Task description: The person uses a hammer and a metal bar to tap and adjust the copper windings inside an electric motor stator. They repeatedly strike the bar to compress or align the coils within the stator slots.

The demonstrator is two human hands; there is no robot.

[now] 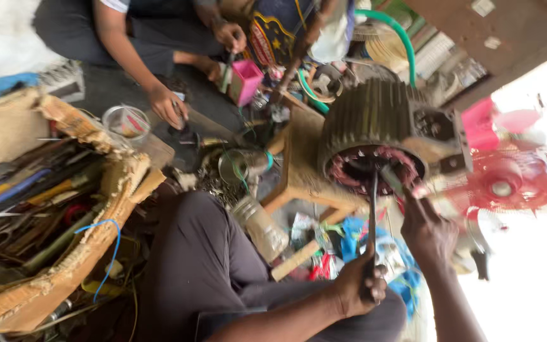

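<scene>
On the low wooden stool: motor stator [375, 136], lying on its side at the stool's [299, 183] far right edge, open end turned toward the camera.
Stator shell: round, dull grey-green, ribbed with close cooling fins along its whole length; a boxy metal block sticks out at its right side.
Stator mouth: dark bore ringed by reddish-pink copper windings, bundled and looped around the rim.
Left hand [362, 285]: fist closed around the lower end of a dark metal rod [373, 215], thumb side up.
Rod: thin, straight, nearly upright, its upper tip reaching into the lower part of the stator's mouth among the windings.
Right hand [427, 231]: fingers curled shut on a small slim tool [395, 182] whose pale tip points up-left to the winding ring; the tool is blurred and its kind cannot be told.
Hands together: near each other, below the stator's mouth, not touching.
Knee: the person's dark-trousered leg [204, 253] is bent up left of the stool.
Beside the stool's near left corner: clear jar [262, 228] lying tilted.
Left of the leg: torn cardboard box [64, 266] full of hand tools and wire.
Right of the stator: red fan [508, 180], blurred.
Far side: another person's hand [169, 104] rests on the floor near a clear plastic cup [126, 120]; a pink box [246, 81] stands just beyond.
</scene>
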